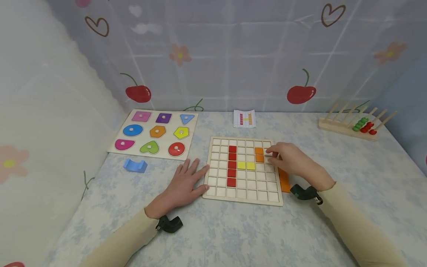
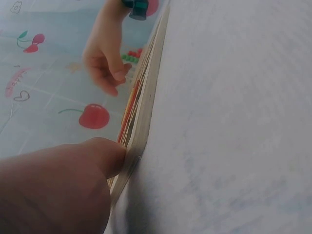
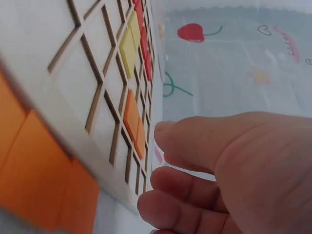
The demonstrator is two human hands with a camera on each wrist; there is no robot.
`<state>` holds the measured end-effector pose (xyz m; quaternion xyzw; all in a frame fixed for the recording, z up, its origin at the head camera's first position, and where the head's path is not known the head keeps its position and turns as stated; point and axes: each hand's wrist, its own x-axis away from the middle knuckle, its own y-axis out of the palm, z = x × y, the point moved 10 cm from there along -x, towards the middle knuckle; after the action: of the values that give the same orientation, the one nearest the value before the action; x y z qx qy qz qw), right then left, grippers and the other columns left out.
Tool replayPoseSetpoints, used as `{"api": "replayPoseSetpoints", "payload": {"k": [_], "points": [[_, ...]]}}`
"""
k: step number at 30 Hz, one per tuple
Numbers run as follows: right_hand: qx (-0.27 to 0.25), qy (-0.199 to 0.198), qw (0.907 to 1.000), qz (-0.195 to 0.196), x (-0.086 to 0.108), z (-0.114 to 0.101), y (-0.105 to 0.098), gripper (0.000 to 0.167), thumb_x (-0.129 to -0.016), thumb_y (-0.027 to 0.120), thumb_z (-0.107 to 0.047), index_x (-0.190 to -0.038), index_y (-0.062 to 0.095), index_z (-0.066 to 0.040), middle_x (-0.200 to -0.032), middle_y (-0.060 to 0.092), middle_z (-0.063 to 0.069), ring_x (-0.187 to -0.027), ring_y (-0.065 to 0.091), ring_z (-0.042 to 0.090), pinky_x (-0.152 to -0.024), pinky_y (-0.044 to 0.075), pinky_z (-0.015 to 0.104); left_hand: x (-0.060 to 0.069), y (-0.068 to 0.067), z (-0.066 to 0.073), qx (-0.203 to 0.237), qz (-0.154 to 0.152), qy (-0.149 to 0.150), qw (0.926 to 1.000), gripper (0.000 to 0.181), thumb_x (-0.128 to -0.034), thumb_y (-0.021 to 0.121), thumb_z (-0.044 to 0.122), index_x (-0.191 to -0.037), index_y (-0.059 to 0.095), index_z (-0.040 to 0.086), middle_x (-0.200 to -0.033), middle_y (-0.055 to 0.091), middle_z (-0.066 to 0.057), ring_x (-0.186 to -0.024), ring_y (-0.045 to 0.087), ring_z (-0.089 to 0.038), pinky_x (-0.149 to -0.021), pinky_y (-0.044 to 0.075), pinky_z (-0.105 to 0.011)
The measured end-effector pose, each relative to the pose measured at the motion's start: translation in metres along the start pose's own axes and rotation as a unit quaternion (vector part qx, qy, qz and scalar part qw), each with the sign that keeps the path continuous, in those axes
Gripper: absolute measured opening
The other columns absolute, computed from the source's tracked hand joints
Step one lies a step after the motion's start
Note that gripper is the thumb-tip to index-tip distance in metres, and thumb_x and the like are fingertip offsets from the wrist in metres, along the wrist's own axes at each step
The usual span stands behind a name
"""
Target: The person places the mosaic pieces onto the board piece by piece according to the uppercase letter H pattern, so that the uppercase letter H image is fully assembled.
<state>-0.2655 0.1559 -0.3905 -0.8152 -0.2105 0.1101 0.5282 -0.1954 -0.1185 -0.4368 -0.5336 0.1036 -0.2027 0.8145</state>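
A wooden grid board (image 1: 241, 196) lies on the table with a column of red tiles (image 1: 231, 165), two yellow tiles (image 1: 246, 165) and two orange tiles (image 1: 259, 155) set in its squares. My left hand (image 1: 185, 183) rests spread at the board's left edge, its thumb touching the frame. Over the upper right of the board hovers my right hand (image 1: 288, 159), beside the orange tiles. A gap shows between its thumb and fingers, and no tile is visible there. In the right wrist view, the loose orange tiles (image 3: 44, 175) lie along the board's right side.
A small pattern card (image 1: 244, 119) lies behind the board. At the back left is a knobbed shape puzzle (image 1: 191, 128), with a blue block (image 1: 135, 165) in front of it. A wooden peg rack (image 1: 347, 129) with red and green beads stands at the back right.
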Motion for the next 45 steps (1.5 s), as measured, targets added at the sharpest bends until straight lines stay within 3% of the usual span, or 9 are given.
{"api": "replayPoseSetpoints", "payload": {"k": [6, 15, 28, 45], "points": [[0.013, 0.022, 0.9997, 0.0, 0.015, 0.016, -0.009, 0.029, -0.092, 0.071, -0.01, -0.117, 0.072, 0.004, -0.086, 0.066, 0.008, -0.07, 0.052, 0.016, -0.06, 0.046, 0.027, 0.001, -0.001, 0.0, 0.002, 0.004, 0.003, 1.0, 0.064, -0.0994, 0.06, 0.039, -0.156, 0.043, 0.015, -0.166, 0.027, -0.025, -0.155, 0.013, -0.053, -0.122, 0.015, -0.069], [0.025, 0.022, 0.9994, -0.004, 0.033, 0.031, -0.009, 0.029, -0.091, 0.072, -0.01, -0.116, 0.072, 0.005, -0.083, 0.067, 0.005, -0.067, 0.051, 0.012, -0.059, 0.046, 0.026, 0.001, 0.0, 0.0, -0.001, -0.004, -0.003, 1.0, 0.066, -0.0996, 0.059, 0.042, -0.158, 0.041, 0.018, -0.167, 0.025, -0.023, -0.156, 0.012, -0.051, -0.122, 0.014, -0.069], [0.019, 0.013, 0.9997, 0.003, 0.045, 0.031, -0.008, 0.028, -0.091, 0.071, -0.009, -0.117, 0.072, 0.002, -0.084, 0.067, 0.003, -0.069, 0.051, 0.011, -0.061, 0.046, 0.027, 0.002, 0.0, 0.0, 0.005, 0.002, -0.001, 1.0, 0.064, -0.0994, 0.061, 0.039, -0.157, 0.043, 0.016, -0.167, 0.027, -0.024, -0.156, 0.013, -0.052, -0.122, 0.014, -0.07], [0.017, -0.011, 0.9997, 0.014, 0.047, 0.031, -0.001, 0.026, -0.092, 0.072, -0.009, -0.115, 0.073, 0.002, -0.082, 0.067, 0.001, -0.068, 0.052, 0.008, -0.06, 0.046, 0.025, 0.002, 0.0, -0.001, 0.009, 0.0, -0.001, 1.0, 0.063, -0.0997, 0.06, 0.038, -0.157, 0.043, 0.015, -0.166, 0.027, -0.025, -0.155, 0.013, -0.053, -0.122, 0.014, -0.07]]}}
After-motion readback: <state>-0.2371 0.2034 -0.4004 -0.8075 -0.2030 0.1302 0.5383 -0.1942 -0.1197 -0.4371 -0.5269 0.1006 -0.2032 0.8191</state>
